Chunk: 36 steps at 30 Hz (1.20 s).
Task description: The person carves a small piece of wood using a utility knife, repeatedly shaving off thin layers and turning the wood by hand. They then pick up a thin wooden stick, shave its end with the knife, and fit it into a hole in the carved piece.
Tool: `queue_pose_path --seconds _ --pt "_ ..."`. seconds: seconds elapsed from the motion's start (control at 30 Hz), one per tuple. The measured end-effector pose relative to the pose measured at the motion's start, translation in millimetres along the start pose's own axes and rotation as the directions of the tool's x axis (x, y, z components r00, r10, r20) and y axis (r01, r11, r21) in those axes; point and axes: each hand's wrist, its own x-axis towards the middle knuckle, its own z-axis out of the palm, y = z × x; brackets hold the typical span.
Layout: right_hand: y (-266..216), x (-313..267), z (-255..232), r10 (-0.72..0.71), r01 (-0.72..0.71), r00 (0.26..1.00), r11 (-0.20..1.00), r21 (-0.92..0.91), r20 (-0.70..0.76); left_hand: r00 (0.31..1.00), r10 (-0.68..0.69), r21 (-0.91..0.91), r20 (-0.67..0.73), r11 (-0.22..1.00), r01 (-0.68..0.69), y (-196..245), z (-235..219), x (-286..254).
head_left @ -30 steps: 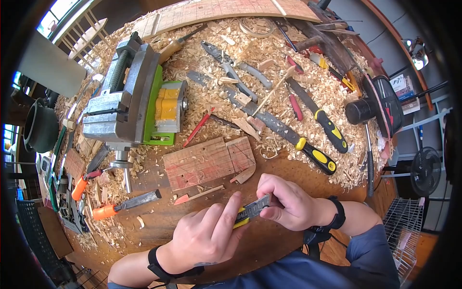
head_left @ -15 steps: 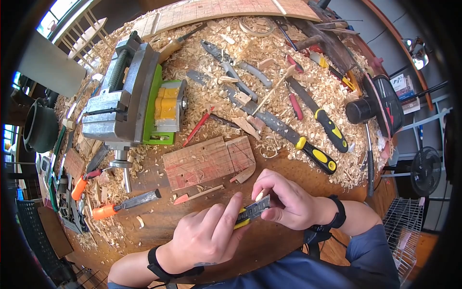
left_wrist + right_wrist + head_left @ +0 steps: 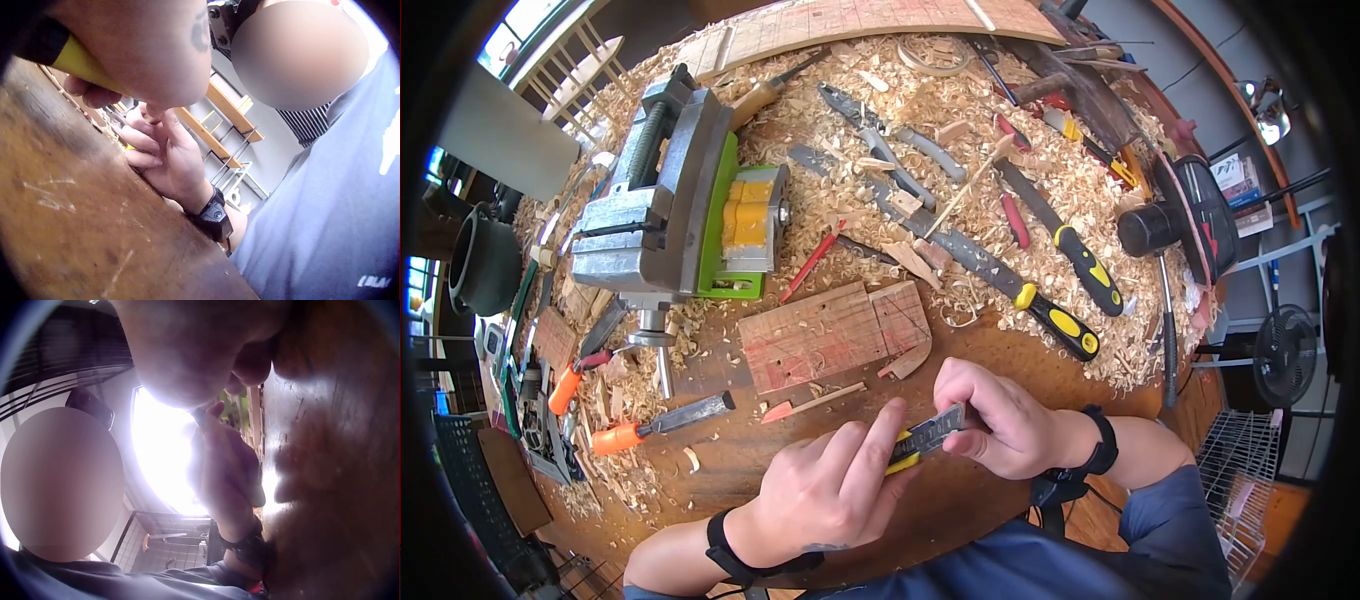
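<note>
My left hand grips a yellow and black utility knife, its broad blade angled up to the right. In the left wrist view the thick knife handle crosses the upper left corner. The right hand meets the blade's end with thumb and curled forefinger, pinching a small piece of light wood now hidden behind the fingers. Both hands are held close together over the near edge of the bench. In front of them lie a red-marked wooden block and a thin red-tipped stick.
A metal vise stands at the left, near an orange-handled chisel. Wood shavings cover the far bench. Among them lie pliers, a yellow-black handled rasp, a shorter file and a black-headed mallet.
The right fingers lifted slightly and showed the light wood tip half a second ago, then closed over it again by the blade. The left hand and knife have stayed nearly still.
</note>
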Motion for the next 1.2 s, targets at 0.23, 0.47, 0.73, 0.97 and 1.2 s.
queue_pose_path --seconds 0.23,0.47,0.73,0.97,1.2 --pt "-5.8 4.7 -3.0 0.005 -0.005 1.0 1.0 0.029 0.003 1.0 0.019 -0.007 0.006 1.0 -0.018 -0.6 0.3 0.3" --pt "-8.1 4.1 -7.2 0.046 -0.048 0.998 0.998 0.046 0.044 0.994 0.091 0.025 -0.057 0.996 -0.09 -5.0 4.5 1.1" --pt "-4.3 1.9 -7.9 0.009 -0.011 0.999 0.999 0.044 0.051 0.994 0.101 0.01 -0.035 0.995 -0.101 -3.1 2.5 0.7" --pt "-3.7 1.5 -8.8 -0.004 0.005 0.998 1.0 -0.012 0.062 0.993 0.106 0.013 -0.041 0.994 -0.106 -3.4 3.4 1.2" --pt "-4.8 2.9 -7.5 -0.001 0.0 0.997 1.0 0.023 0.071 0.991 0.114 0.005 -0.067 0.993 -0.114 -4.6 3.3 0.0"
